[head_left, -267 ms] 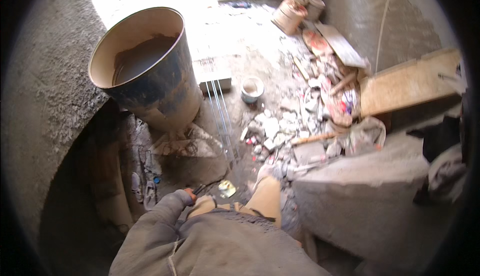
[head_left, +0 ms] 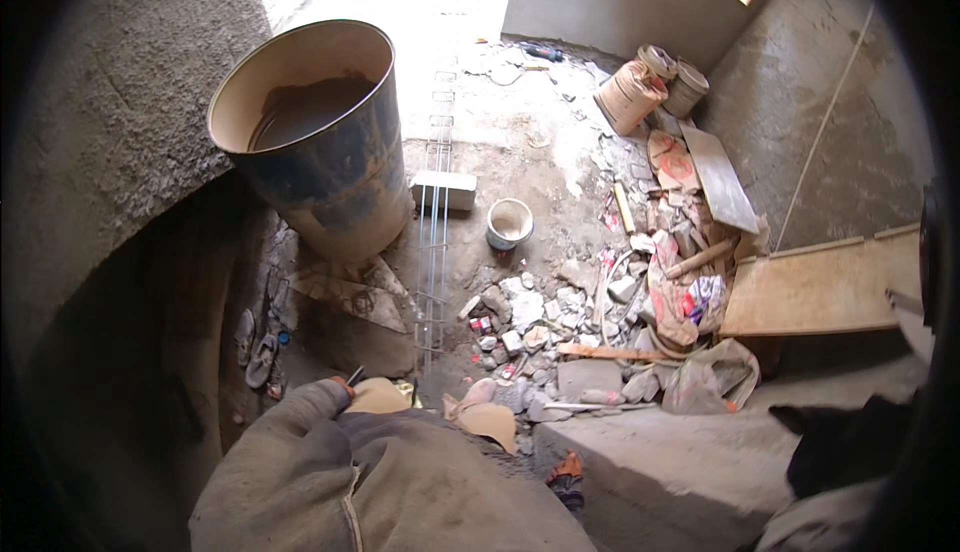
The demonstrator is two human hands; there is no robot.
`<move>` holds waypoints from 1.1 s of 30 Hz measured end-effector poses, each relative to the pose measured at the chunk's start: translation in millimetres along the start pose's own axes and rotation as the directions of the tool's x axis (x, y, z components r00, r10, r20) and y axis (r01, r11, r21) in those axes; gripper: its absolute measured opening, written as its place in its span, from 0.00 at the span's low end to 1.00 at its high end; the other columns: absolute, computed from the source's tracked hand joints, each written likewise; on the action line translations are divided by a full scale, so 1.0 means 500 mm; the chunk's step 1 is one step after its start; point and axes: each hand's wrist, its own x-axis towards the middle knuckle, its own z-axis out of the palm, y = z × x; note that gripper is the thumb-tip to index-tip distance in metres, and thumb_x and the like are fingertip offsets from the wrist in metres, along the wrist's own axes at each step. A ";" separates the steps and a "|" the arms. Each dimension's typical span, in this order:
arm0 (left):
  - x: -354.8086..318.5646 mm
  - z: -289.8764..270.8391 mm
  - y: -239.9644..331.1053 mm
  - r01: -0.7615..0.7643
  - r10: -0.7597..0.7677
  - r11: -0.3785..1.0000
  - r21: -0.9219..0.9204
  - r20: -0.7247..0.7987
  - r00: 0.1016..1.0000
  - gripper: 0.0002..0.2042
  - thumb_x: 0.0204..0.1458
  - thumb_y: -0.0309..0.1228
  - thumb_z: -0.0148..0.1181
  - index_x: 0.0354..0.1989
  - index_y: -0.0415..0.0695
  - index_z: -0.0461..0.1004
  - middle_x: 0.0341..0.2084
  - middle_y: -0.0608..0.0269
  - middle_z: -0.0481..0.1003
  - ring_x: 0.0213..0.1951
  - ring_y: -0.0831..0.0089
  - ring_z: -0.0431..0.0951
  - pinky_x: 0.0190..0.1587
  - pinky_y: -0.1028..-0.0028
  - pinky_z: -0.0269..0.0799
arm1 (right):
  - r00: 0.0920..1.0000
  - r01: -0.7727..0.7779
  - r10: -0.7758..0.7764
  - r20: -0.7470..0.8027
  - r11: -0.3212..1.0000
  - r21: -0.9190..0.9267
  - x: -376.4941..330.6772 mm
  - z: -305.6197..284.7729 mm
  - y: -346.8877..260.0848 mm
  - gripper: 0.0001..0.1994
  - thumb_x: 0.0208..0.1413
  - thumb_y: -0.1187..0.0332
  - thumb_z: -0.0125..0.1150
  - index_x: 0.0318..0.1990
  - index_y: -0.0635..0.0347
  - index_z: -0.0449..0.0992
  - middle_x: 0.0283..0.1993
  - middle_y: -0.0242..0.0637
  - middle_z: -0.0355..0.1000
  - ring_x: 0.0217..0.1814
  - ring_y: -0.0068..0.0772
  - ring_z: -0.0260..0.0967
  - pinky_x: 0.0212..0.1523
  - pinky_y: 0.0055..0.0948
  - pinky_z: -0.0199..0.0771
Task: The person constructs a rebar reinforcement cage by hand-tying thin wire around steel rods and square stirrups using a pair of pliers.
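— Fingers first: what do they have?

— Little shows. The left hand (head_left: 347,388) peeps out of a grey sleeve (head_left: 290,442), its fingers (head_left: 343,384) curled beside a small dark tool (head_left: 356,375). Whether they grip it or only lie against it, I cannot tell. The pale tan shape to the right is probably the right hand (head_left: 487,418), and I cannot tell how far it is open either.

— And the thing they are at?

— A long, narrow rebar cage (head_left: 433,252) lies flat on the dirt floor. It runs from the sunlit patch, past the big blue drum (head_left: 330,192) and the concrete block (head_left: 445,190), down to a near end just in front of both hands.

— How far along does it look?

— Judging by the cross ties at intervals, the far and middle stretches seem made up. The cage rests on the ground, set into nothing. Its near end is the only part within reach, and the sleeves hide its state.

— Around it?

— A small white bucket (head_left: 509,222), rubble (head_left: 530,312), cement sacks (head_left: 630,95) and a wooden board (head_left: 820,287).
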 end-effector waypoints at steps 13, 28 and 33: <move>-0.196 -0.138 0.533 -0.700 0.690 0.713 -0.050 -0.132 0.712 0.20 0.35 0.42 0.62 0.36 0.44 0.75 0.30 0.48 0.76 0.37 0.50 0.76 0.41 0.59 0.70 | 0.966 0.064 0.033 0.256 0.929 -0.364 0.092 -0.002 -0.214 0.19 0.59 0.52 0.45 0.50 0.54 0.68 0.20 0.34 0.65 0.21 0.32 0.63 0.22 0.34 0.66; 0.091 -0.287 0.745 -0.569 0.564 0.817 0.095 0.081 0.822 0.21 0.39 0.41 0.62 0.41 0.43 0.71 0.34 0.46 0.76 0.40 0.49 0.76 0.43 0.58 0.71 | 0.817 0.358 0.232 0.528 0.514 -0.780 0.382 0.227 -0.590 0.15 0.50 0.58 0.55 0.41 0.58 0.74 0.26 0.40 0.75 0.31 0.38 0.72 0.33 0.34 0.71; 0.134 -0.441 0.815 -0.518 0.518 0.855 -0.027 0.077 0.852 0.22 0.39 0.42 0.62 0.41 0.42 0.71 0.35 0.46 0.76 0.40 0.50 0.76 0.44 0.58 0.71 | 0.747 0.636 0.243 0.620 0.011 -0.771 0.537 0.361 -0.765 0.17 0.48 0.56 0.57 0.42 0.57 0.73 0.27 0.43 0.74 0.33 0.43 0.73 0.36 0.37 0.71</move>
